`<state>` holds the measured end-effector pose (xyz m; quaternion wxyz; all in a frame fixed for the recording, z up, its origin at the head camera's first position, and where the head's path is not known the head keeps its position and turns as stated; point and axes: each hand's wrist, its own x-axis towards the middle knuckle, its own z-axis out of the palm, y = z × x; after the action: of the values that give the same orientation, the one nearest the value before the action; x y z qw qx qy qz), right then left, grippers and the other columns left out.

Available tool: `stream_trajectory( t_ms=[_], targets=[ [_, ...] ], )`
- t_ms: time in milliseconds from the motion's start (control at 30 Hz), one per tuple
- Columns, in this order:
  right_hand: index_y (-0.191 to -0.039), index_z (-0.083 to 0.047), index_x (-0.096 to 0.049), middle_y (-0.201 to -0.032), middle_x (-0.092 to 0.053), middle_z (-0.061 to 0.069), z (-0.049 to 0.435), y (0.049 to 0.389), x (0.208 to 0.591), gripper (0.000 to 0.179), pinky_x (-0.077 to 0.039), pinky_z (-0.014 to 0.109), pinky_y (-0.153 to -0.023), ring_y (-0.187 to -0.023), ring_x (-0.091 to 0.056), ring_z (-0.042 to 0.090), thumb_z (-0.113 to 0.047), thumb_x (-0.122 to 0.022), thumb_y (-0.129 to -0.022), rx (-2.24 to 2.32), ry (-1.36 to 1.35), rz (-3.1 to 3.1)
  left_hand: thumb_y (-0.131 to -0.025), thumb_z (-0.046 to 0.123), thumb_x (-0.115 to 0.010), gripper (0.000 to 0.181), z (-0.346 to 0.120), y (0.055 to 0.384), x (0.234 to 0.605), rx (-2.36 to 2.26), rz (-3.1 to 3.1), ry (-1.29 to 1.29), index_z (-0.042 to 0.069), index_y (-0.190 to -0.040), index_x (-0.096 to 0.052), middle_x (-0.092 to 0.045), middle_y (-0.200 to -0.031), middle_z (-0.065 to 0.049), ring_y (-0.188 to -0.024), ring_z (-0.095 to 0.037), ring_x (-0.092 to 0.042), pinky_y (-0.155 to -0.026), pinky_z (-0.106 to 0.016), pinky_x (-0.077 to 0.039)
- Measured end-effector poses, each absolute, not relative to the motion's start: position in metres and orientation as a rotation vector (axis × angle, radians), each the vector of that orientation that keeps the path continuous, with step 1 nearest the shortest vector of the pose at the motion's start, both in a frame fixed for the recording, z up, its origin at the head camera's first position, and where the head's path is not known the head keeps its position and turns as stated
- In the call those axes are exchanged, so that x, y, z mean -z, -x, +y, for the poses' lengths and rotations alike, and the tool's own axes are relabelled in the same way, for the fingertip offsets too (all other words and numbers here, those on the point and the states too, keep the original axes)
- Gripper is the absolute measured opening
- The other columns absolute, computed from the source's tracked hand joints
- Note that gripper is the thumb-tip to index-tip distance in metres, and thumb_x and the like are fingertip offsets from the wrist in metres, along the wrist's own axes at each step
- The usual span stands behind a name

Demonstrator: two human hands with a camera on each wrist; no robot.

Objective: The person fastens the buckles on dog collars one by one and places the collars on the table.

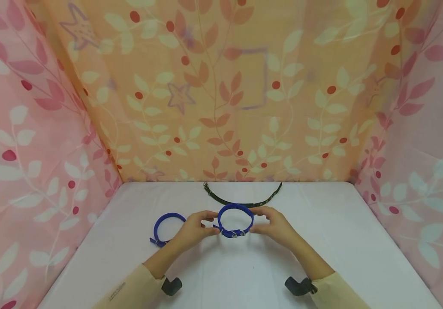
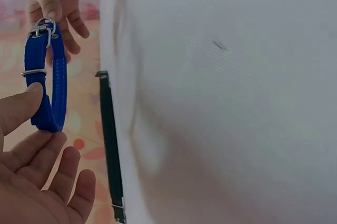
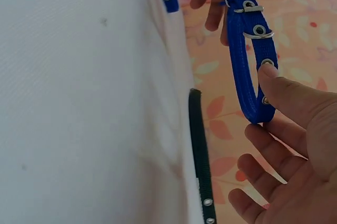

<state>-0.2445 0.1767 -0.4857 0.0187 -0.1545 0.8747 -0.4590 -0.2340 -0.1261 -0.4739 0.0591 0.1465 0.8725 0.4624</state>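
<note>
Blue collar, buckled into a loop, is suspended above the white table between both hands. Left hand pinches one side between thumb and fingertips; right hand pinches the opposite side likewise, its remaining fingers spread loosely. A second blue collar, also looped, lies on the table to the left, partly obscured by the left hand and forearm. A dark green strap, unfastened and curved, lies near the rear edge, directly behind the held collar in the head view. Leaf-patterned cloth encloses the rear and both sides
</note>
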Motion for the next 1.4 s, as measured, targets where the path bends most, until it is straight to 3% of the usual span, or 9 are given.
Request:
stream_trajectory(
  t_ms=[300, 633, 1000, 1400],
  targets=[
    [-0.132, -0.02, -0.069, -0.13, -0.069, -0.003, 0.171, 0.256, 0.502, 0.059, -0.037, 0.06, -0.111, -0.131, -0.049, 0.028, -0.029, -0.091, -0.078, 1.309, 0.496, 2.796, -0.084, 0.025, -0.086, 0.049, -0.125, 0.247, 0.49, -1.344, 2.645, -0.433, 0.015, -0.129, -0.069, -0.069, -0.125, -0.011, -0.112, -0.029, -0.064, -0.09, -0.045, -0.056],
    [-0.132, -0.013, -0.069, -0.129, -0.07, 0.003, 0.167, 0.269, 0.511, 0.061, -0.042, 0.058, -0.11, -0.124, -0.06, 0.03, -0.02, -0.092, -0.076, 1.316, 0.525, 2.776, -0.081, 0.02, -0.088, 0.045, -0.121, 0.261, 0.495, -1.244, 2.702, -0.442, 0.011, -0.122, -0.071, -0.072, -0.123, -0.009, -0.118, -0.03, -0.063, -0.101, -0.052, -0.05],
    [-0.13, -0.01, -0.07, -0.125, -0.071, 0.006, 0.164, 0.272, 0.517, 0.061, -0.041, 0.056, -0.109, -0.121, -0.06, 0.03, -0.019, -0.093, -0.074, 1.287, 0.501, 2.812, -0.079, 0.013, -0.089, 0.045, -0.121, 0.272, 0.507, -1.242, 2.684, -0.447, 0.005, -0.118, -0.07, -0.073, -0.117, -0.007, -0.111, -0.026, -0.067, -0.1, -0.043, -0.054],
    [-0.128, -0.015, -0.071, -0.123, -0.073, 0.002, 0.161, 0.274, 0.525, 0.06, -0.033, 0.061, -0.11, -0.125, -0.058, 0.032, -0.022, -0.093, -0.073, 1.114, 0.438, 2.915, -0.078, 0.012, -0.09, 0.046, -0.115, 0.277, 0.511, -1.172, 2.723, -0.417, 0.005, -0.118, -0.069, -0.072, -0.114, -0.004, -0.102, -0.019, -0.064, -0.093, -0.039, -0.055]
  ],
)
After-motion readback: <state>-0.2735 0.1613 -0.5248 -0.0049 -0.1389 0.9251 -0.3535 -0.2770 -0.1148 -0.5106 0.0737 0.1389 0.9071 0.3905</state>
